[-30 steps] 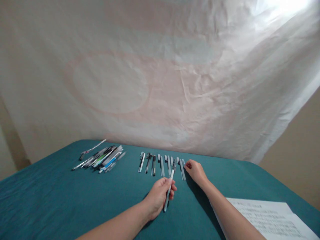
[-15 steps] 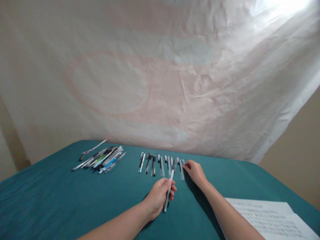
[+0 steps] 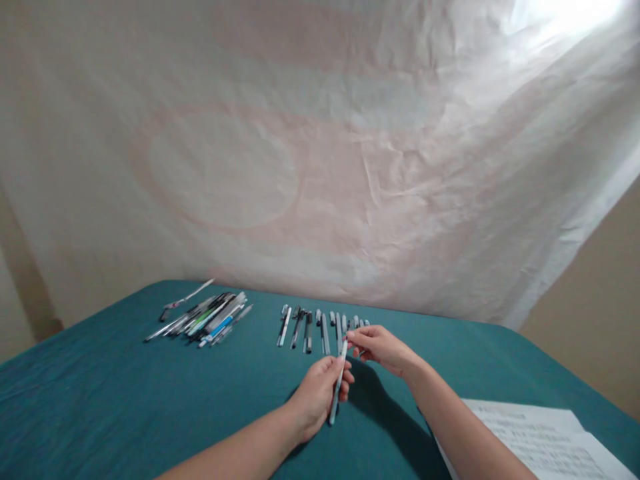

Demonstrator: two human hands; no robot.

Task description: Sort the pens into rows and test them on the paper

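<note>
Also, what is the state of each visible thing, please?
Held pen: tilted
Left grip: closed around held pen
Right grip: curled near held pen's upper end, contact unclear
Pen pile: heaped
Pen row: side by side, partly hidden
Papers: flat, partly hidden
Tablecloth: spread
Backdrop: creased

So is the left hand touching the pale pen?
Touching. The head view plainly shows the left hand holding the pale pen against its fingers.

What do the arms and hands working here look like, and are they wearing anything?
They're a person's: the left hand and right hand are ungloved, with five-fingered human shapes. The left forearm and right forearm show no sleeves, watch, bracelet or cables. Rings are too small to judge.
</note>
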